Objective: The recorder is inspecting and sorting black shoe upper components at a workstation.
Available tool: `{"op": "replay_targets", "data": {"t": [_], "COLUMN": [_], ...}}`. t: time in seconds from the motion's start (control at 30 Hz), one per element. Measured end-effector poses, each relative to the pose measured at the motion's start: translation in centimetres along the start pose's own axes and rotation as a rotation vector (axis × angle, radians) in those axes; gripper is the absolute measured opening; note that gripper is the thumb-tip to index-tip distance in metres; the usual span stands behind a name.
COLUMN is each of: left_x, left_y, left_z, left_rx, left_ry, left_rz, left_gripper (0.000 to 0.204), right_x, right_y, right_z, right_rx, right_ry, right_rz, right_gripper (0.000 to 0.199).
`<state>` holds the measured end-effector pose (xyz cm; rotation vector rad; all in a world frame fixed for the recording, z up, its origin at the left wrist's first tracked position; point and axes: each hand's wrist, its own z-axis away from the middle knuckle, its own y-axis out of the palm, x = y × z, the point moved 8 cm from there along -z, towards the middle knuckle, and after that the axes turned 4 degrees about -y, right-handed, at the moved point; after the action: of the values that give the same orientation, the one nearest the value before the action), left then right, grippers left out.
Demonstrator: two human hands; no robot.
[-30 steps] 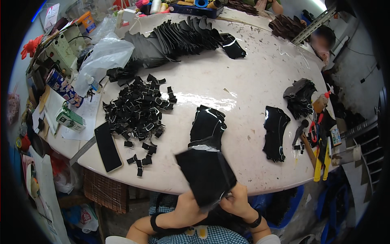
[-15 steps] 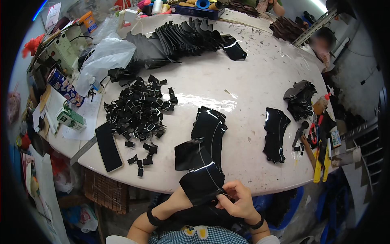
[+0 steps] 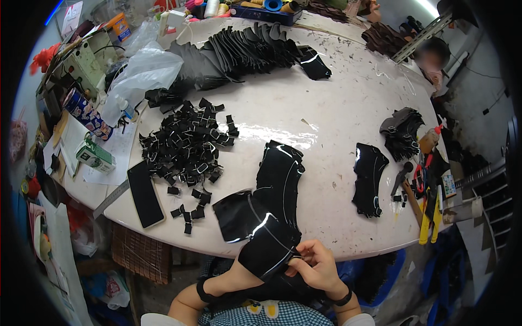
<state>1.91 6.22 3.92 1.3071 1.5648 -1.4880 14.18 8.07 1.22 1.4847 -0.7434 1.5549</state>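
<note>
black panel [image 3: 266, 251] was pinched at near right edge by right hand [image 3: 318, 266]; grip of left hand [image 3: 242, 276], partly hidden beneath, could not be determined.

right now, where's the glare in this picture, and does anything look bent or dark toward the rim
Head view: white glare on the table, right of the pile of black straps; head view: bright highlights on the held black piece; head view: the table's near edge bows in a curve, and the picture's corners fall to black.
</note>
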Motion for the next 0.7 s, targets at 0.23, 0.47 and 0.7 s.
{"op": "replay_targets", "data": {"t": [0.23, 0.47, 0.7], "left_x": [-0.5, 1.5, 1.9], "left_y": [0.1, 1.3, 0.2], "left_z": [-0.2, 0.0, -0.7], "left_rx": [0.008, 0.312, 0.056], "left_ry": [0.054, -0.281, -0.367], "left_rz": [0.016, 0.774, 0.541], "left_gripper": [0.034, 0.042, 0.027], "right_x": [0.1, 0.3, 2.4], "right_y": [-0.2, -1.1, -1.3], "right_z": [-0.1, 0.1, -0.2], "right_rx": [-0.051, -0.105, -0.126], "right_ry": [-0.011, 0.008, -0.293], "right_rz": [0.017, -0.023, 0.398], "right_gripper": [0.022, 0.025, 0.029]}}
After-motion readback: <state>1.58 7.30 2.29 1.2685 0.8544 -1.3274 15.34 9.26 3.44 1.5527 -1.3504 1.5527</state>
